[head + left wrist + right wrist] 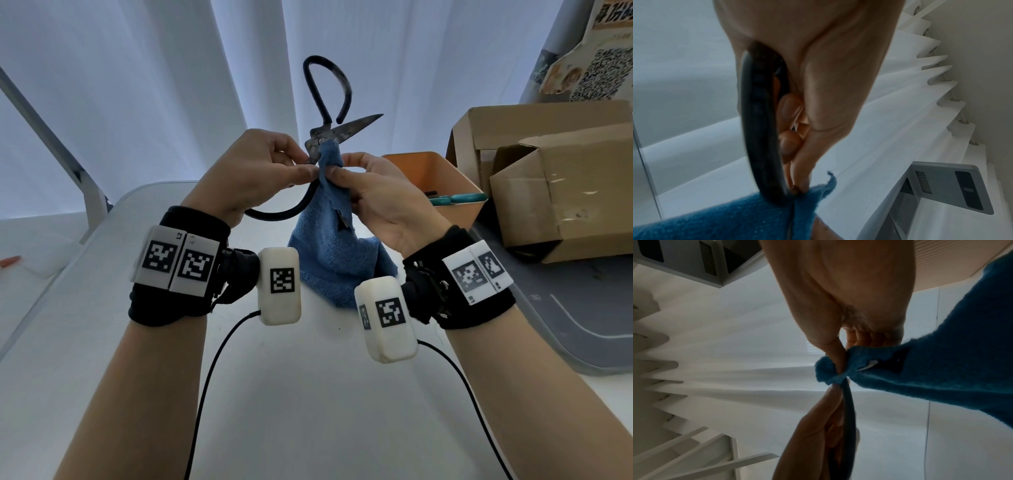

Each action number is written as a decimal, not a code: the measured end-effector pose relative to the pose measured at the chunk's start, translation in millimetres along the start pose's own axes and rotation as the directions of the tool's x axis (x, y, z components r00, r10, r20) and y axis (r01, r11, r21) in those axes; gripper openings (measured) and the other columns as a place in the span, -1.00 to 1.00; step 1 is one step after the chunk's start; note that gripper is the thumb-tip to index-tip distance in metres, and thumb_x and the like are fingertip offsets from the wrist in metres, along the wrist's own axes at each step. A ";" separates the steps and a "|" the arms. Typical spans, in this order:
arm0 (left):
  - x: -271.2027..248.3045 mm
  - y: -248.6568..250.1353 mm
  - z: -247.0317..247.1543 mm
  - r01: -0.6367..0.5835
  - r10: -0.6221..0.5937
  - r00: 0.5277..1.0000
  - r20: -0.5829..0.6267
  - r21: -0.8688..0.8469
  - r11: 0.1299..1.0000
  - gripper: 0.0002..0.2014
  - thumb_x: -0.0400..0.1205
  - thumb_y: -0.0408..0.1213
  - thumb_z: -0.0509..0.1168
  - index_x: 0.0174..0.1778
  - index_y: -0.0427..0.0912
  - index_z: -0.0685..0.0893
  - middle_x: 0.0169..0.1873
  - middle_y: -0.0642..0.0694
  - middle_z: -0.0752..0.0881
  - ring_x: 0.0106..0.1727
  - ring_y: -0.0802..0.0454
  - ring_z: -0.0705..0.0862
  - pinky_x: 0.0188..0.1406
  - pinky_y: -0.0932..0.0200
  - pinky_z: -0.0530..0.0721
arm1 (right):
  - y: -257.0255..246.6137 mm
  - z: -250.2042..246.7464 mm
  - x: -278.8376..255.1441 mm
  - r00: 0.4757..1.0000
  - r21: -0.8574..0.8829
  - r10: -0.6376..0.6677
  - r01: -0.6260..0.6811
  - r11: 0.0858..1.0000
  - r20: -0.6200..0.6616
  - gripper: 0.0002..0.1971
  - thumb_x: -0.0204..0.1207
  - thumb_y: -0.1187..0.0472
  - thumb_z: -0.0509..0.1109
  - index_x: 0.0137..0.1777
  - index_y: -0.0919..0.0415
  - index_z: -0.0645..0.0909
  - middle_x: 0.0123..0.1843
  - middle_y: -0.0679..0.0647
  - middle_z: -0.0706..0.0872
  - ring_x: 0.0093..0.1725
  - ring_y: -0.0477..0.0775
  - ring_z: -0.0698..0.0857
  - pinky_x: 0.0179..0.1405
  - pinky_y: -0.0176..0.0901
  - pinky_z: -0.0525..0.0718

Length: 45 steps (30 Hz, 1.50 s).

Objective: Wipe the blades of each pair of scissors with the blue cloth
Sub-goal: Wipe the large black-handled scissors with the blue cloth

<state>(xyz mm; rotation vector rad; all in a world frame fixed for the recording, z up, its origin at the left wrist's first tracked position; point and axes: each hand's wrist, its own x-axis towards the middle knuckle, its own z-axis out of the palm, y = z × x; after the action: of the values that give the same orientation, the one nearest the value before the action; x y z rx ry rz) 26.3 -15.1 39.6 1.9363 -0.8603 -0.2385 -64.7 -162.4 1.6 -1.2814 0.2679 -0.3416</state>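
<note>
Right now you hold the black scissors in the air above the white table, opened wide, one rusty blade bare and pointing toward the orange bin. Your left hand pinches the scissors just below the pivot, with the lower handle loop hanging under the palm. Your right hand pinches the blue cloth round the other blade, whose tip pokes through a tear in the cloth. That tip is the risk: slide your fingers down the blade and the edge could meet skin where the cloth is torn. The pinch near the pivot also looks light, so the blades could swing shut on the cloth. More scissors wait in the orange bin.
</note>
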 end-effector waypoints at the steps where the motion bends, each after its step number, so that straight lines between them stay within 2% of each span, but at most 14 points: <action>1: -0.7 0.2 -0.2 0.003 -0.003 1.000 0.003 0.003 1.000 -0.86 0.59 -0.29 0.49 -0.02 -0.27 0.73 -0.71 0.20 0.52 -0.56 0.35 0.52 -0.47 0.57 0.45 | 0.1 0.6 0.1 1.000 -0.003 -0.005 0.005 1.000 0.006 -0.80 0.62 0.42 0.41 0.19 0.28 0.54 -0.05 0.24 0.77 -0.22 0.01 0.78 -0.21 -0.21 0.74; 3: -1.2 -0.2 -0.7 0.010 -0.010 1.000 0.011 0.007 1.000 -0.87 0.59 -0.30 0.50 -0.05 -0.26 0.73 -0.71 0.20 0.52 -0.58 0.36 0.51 -0.53 0.59 0.40 | -0.5 0.6 0.3 0.999 -0.011 -0.012 0.013 1.000 0.033 -0.77 0.61 0.49 0.38 0.19 0.27 0.53 0.01 0.31 0.74 -0.13 0.09 0.77 -0.13 -0.16 0.76; 6: -1.0 -0.1 -0.9 0.013 -0.014 1.000 0.015 0.010 1.000 -0.89 0.57 -0.29 0.51 -0.09 -0.22 0.72 -0.70 0.19 0.53 -0.58 0.35 0.50 -0.52 0.58 0.40 | -2.2 -2.3 0.2 0.999 -0.031 -0.015 0.016 0.999 0.047 -0.72 0.57 0.55 0.37 0.18 0.26 0.53 0.03 0.31 0.71 0.02 0.18 0.72 0.13 0.02 0.71; 9: -1.8 1.6 0.0 0.009 -0.010 1.000 0.023 0.009 1.000 -0.89 0.59 -0.30 0.50 -0.08 -0.23 0.71 -0.72 0.19 0.51 -0.59 0.34 0.48 -0.53 0.59 0.39 | -2.4 -3.3 -0.7 1.000 -0.003 -0.019 0.019 1.000 0.021 -0.72 0.57 0.50 0.42 0.21 0.27 0.53 0.07 0.34 0.73 0.02 0.17 0.74 0.01 -0.08 0.74; 12: -3.7 4.1 -0.3 0.013 -0.013 0.998 0.057 0.006 1.000 -0.89 0.58 -0.29 0.51 -0.10 -0.21 0.71 -0.67 0.17 0.53 -0.55 0.33 0.49 -0.55 0.58 0.38 | -1.7 -3.5 -1.0 0.999 0.083 -0.037 0.039 0.996 -0.030 -0.64 0.58 0.40 0.46 0.34 0.34 0.51 0.21 0.40 0.77 -0.02 0.15 0.79 -0.10 -0.15 0.76; 16: -3.6 5.8 1.7 -0.001 0.000 0.995 0.097 0.009 1.000 -0.88 0.54 -0.28 0.54 -0.14 -0.18 0.73 -0.57 0.08 0.55 -0.46 0.21 0.48 -0.42 0.47 0.45 | -1.3 -4.6 -0.2 0.998 0.114 -0.045 0.050 0.992 -0.053 -0.55 0.55 0.40 0.49 0.40 0.36 0.48 0.17 0.42 0.78 -0.05 0.18 0.80 -0.05 -0.10 0.78; 19: -2.5 4.4 2.3 -0.009 0.006 0.996 0.088 0.027 1.000 -0.90 0.54 -0.30 0.53 -0.19 -0.14 0.72 -0.60 0.13 0.56 -0.44 0.19 0.48 -0.30 0.34 0.47 | -3.3 -6.6 0.3 0.998 0.105 -0.053 0.055 0.993 -0.022 -0.55 0.57 0.50 0.42 0.44 0.39 0.47 0.13 0.38 0.78 -0.03 0.18 0.81 -0.01 -0.09 0.79; 22: -1.7 1.0 1.0 -0.001 -0.003 0.998 0.071 0.048 0.999 -0.90 0.54 -0.31 0.53 -0.16 -0.15 0.73 -0.64 0.17 0.56 -0.45 0.18 0.48 -0.22 0.23 0.48 | -4.7 -7.1 0.2 0.999 0.063 -0.043 0.042 0.997 0.010 -0.54 0.57 0.61 0.33 0.46 0.41 0.45 0.18 0.47 0.73 0.07 0.24 0.78 0.13 -0.03 0.79; 25: -1.6 0.7 0.9 -0.004 -0.001 0.997 0.078 0.063 0.998 -0.91 0.55 -0.34 0.52 -0.12 -0.21 0.74 -0.63 0.16 0.57 -0.43 0.16 0.49 -0.16 0.16 0.49 | -3.3 -6.3 0.9 0.999 0.058 -0.032 0.032 0.998 0.005 -0.53 0.56 0.61 0.33 0.46 0.41 0.46 0.27 0.49 0.71 0.13 0.27 0.77 0.20 0.02 0.77; 29: -1.9 2.8 2.3 -0.015 0.012 0.997 0.082 0.037 0.999 -0.90 0.55 -0.30 0.53 -0.13 -0.19 0.73 -0.61 0.16 0.58 -0.42 0.18 0.50 -0.21 0.23 0.50 | -0.1 -4.3 1.2 0.999 0.087 -0.033 0.035 0.996 -0.019 -0.57 0.59 0.46 0.42 0.44 0.39 0.47 0.18 0.36 0.72 0.10 0.21 0.76 0.12 -0.04 0.79; 33: -1.0 2.2 2.3 -0.008 0.007 0.996 0.084 0.010 1.000 -0.90 0.56 -0.29 0.53 -0.18 -0.13 0.72 -0.63 0.17 0.56 -0.46 0.27 0.52 -0.21 0.34 0.54 | 0.8 -1.3 1.1 0.998 0.117 -0.047 0.050 0.992 -0.029 -0.67 0.61 0.45 0.40 0.34 0.34 0.50 0.14 0.33 0.69 0.04 0.16 0.75 0.07 -0.09 0.77; 37: -0.5 0.9 1.6 -0.007 0.008 0.997 0.081 -0.016 1.000 -0.92 0.57 -0.30 0.51 -0.18 -0.14 0.74 -0.55 0.09 0.59 -0.41 0.23 0.55 -0.21 0.39 0.58 | 1.8 0.2 1.0 0.998 0.124 -0.055 0.059 0.990 -0.037 -0.76 0.59 0.41 0.43 0.20 0.29 0.51 0.06 0.28 0.69 -0.08 0.05 0.77 -0.06 -0.20 0.77; 41: -0.8 0.6 1.3 -0.003 0.002 0.996 0.087 0.006 1.000 -0.91 0.57 -0.31 0.51 -0.20 -0.12 0.73 -0.59 0.16 0.58 -0.44 0.26 0.55 -0.29 0.46 0.56 | 1.4 1.4 -0.6 0.999 0.144 -0.033 0.036 0.989 -0.027 -0.69 0.61 0.43 0.41 0.31 0.29 0.49 0.16 0.43 0.72 0.02 0.17 0.78 0.08 -0.10 0.78; 45: -1.3 1.8 3.6 0.009 -0.011 0.996 0.093 0.022 1.000 -0.90 0.56 -0.33 0.52 -0.21 -0.12 0.73 -0.62 0.17 0.59 -0.45 0.25 0.55 -0.28 0.43 0.54 | -1.1 -0.5 -1.2 0.999 0.190 -0.051 0.050 0.980 0.000 -0.59 0.60 0.53 0.36 0.41 0.33 0.45 0.28 0.43 0.73 0.11 0.25 0.79 0.23 0.02 0.77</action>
<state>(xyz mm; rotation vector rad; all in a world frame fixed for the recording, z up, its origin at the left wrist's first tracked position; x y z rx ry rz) 22.7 -17.3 39.0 1.9621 -0.9177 -0.3283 -66.1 -162.6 2.5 -1.1018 0.1941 -0.3977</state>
